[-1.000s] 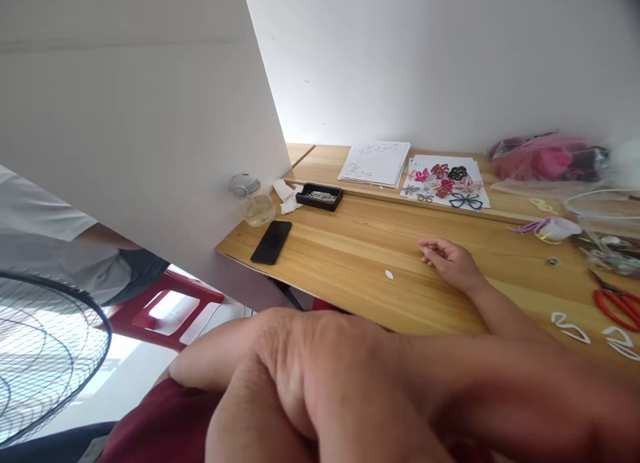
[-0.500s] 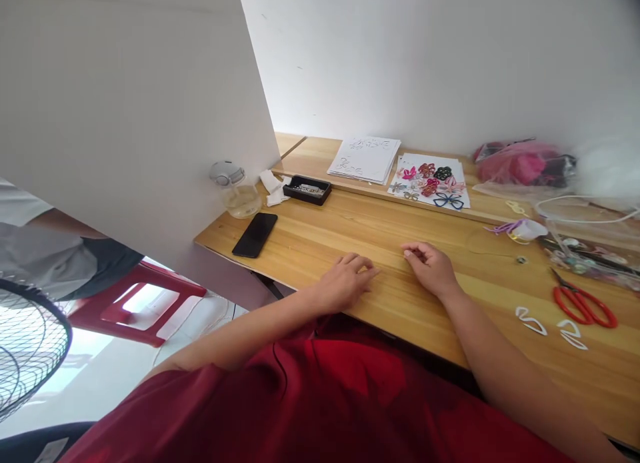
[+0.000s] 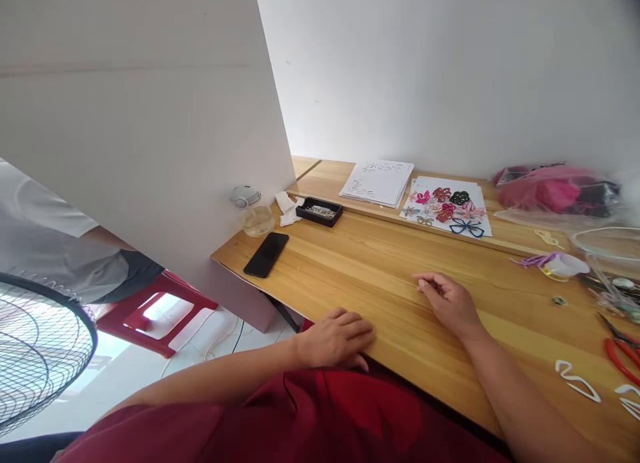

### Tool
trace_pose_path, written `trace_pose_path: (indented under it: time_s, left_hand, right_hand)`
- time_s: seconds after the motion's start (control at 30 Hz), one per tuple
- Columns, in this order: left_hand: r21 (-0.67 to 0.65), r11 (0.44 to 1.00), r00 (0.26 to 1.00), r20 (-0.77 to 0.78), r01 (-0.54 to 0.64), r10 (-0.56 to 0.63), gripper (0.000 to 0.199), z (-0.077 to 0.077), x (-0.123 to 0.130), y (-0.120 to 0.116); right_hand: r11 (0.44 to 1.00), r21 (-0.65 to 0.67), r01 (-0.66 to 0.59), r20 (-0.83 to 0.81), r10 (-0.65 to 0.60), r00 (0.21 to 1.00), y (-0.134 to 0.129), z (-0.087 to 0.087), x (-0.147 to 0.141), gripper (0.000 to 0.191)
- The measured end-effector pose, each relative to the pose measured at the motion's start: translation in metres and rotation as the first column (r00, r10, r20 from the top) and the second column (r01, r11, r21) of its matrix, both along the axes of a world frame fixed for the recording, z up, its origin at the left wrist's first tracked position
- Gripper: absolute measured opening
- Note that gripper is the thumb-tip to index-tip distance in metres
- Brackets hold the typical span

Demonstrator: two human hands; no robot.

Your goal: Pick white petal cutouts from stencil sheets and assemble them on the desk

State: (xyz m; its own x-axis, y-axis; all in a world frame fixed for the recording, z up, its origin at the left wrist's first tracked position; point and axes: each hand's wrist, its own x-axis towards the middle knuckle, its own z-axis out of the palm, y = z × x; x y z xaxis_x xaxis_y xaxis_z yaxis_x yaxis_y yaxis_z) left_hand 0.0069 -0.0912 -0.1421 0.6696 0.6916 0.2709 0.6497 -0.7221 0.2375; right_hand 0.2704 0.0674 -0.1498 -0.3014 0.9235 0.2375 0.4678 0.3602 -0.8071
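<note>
My left hand (image 3: 336, 340) lies over the table's front edge, close to the red shirt. Its fingers stretch over the wood, with the thumb lower at the edge, and it holds nothing. On its side on the wooden table (image 3: 370, 276) rests my right hand (image 3: 450, 304), fingers loosely curled and the thumb tip close to the index finger. I see no object in it. White cut-out loops (image 3: 577, 381) lie to the right of my right forearm. Beyond them are red-handled scissors (image 3: 623, 356), partly out of view.
A black phone (image 3: 267, 254), a clear jar (image 3: 257, 220) and a black tray (image 3: 319, 212) are at the left. Along the back ledge lie drawn sheets (image 3: 377, 182), coloured flower pieces (image 3: 447, 212) and a pink bag (image 3: 557, 190). A fan (image 3: 45, 350) stands left.
My left hand has come down onto the table's front edge, its fingers flatter. My right hand has hardly moved on the table. The view has shifted, so the table items appear lower and further right.
</note>
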Motion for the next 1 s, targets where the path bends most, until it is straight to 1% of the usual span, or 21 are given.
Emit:
trace_pose_path:
  time_s: [0.03,0.1,0.2,0.27,0.37,0.43,0.47,0.5,0.53,0.57,0.6,0.63,0.67,0.7,0.73,0.77,0.8,0.83,0.9,1.0]
  left_hand:
    - [0.002,1.0,0.999,0.024,0.03,-0.03,0.048,-0.001,-0.006,-0.005]
    - [-0.022,0.998,0.996,0.07,0.054,-0.052,0.035,-0.002,-0.015,-0.012]
    - [-0.078,0.996,0.987,0.161,0.038,-0.025,0.029,-0.001,-0.022,-0.017]
    - [-0.104,0.994,0.974,0.227,0.025,0.0,0.025,-0.002,-0.021,-0.019]
    - [-0.132,0.991,0.959,0.283,0.015,0.023,0.023,-0.005,-0.018,-0.019]
    - [-0.182,0.983,0.934,0.348,-0.013,0.077,0.024,-0.003,-0.015,-0.016]
    - [-0.232,0.971,0.905,0.401,-0.053,0.145,0.024,0.001,-0.013,-0.012]
    - [-0.305,0.946,0.854,0.459,-0.11,0.247,0.023,0.008,-0.012,-0.006]
    - [-0.39,0.905,0.774,0.516,-0.168,0.367,0.021,0.016,-0.011,0.003]
    - [-0.499,0.837,0.657,0.558,-0.222,0.507,0.021,0.025,-0.011,0.014]
    - [-0.604,0.764,0.534,0.579,-0.227,0.616,0.022,0.036,-0.011,0.027]
    - [-0.681,0.712,0.397,0.614,-0.17,0.682,0.025,0.047,-0.011,0.042]
    - [-0.732,0.675,0.277,0.633,-0.091,0.723,0.028,0.057,-0.011,0.057]
    - [-0.768,0.641,0.177,0.63,-0.004,0.756,0.03,0.067,-0.012,0.071]
    - [-0.787,0.612,0.101,0.616,0.076,0.781,0.033,0.075,-0.012,0.084]
    - [-0.792,0.597,0.056,0.607,0.129,0.793,0.036,0.083,-0.011,0.095]
    - [-0.79,0.592,0.035,0.604,0.162,0.796,0.037,0.088,-0.01,0.105]
    - [-0.786,0.591,0.031,0.605,0.182,0.796,0.038,0.093,-0.008,0.112]
    - [-0.778,0.599,0.051,0.617,0.189,0.786,0.038,0.097,-0.004,0.125]
    - [-0.768,0.618,0.083,0.635,0.166,0.768,0.036,0.095,0.0,0.145]
  right_hand:
    - [1.0,-0.004,-0.003,-0.005,0.003,1.0,0.0,-0.001,0.001,0.025]
    - [1.0,-0.01,-0.011,-0.014,0.01,1.0,0.0,-0.002,0.001,0.025]
    - [1.0,-0.017,-0.018,-0.022,0.018,1.0,0.0,-0.002,0.002,0.025]
    - [1.0,-0.021,-0.023,-0.027,0.023,0.999,-0.001,-0.002,0.002,0.025]
    - [0.999,-0.024,-0.031,-0.031,0.03,0.999,-0.003,-0.001,0.002,0.026]
    - [0.999,-0.029,-0.035,-0.032,0.035,0.999,-0.003,-0.001,0.002,0.026]
    - [0.999,-0.032,-0.039,-0.03,0.038,0.999,-0.004,-0.001,0.002,0.026]
    - [0.998,-0.035,-0.042,-0.028,0.041,0.999,-0.003,-0.002,0.002,0.026]
    - [0.998,-0.037,-0.045,-0.028,0.044,0.999,-0.003,-0.002,0.003,0.026]
    - [0.998,-0.04,-0.047,-0.032,0.046,0.998,-0.002,-0.003,0.003,0.026]
    - [0.998,-0.044,-0.047,-0.039,0.045,0.998,-0.002,-0.004,0.004,0.026]
    - [0.998,-0.05,-0.045,-0.048,0.043,0.998,-0.001,-0.005,0.004,0.026]
    - [0.997,-0.06,-0.043,-0.059,0.04,0.997,0.0,-0.006,0.004,0.026]
    - [0.996,-0.074,-0.042,-0.071,0.037,0.997,0.001,-0.006,0.005,0.027]
    - [0.995,-0.091,-0.042,-0.081,0.035,0.996,0.002,-0.007,0.005,0.027]
    - [0.993,-0.108,-0.044,-0.091,0.034,0.995,0.002,-0.007,0.005,0.027]
    - [0.991,-0.124,-0.043,-0.101,0.03,0.994,0.003,-0.006,0.006,0.028]
    - [0.989,-0.139,-0.041,-0.108,0.026,0.994,0.003,-0.006,0.006,0.028]
    - [0.986,-0.162,-0.037,-0.103,0.02,0.994,0.003,-0.005,0.007,0.029]
    - [0.984,-0.175,-0.036,-0.075,0.023,0.997,0.002,-0.004,0.007,0.029]
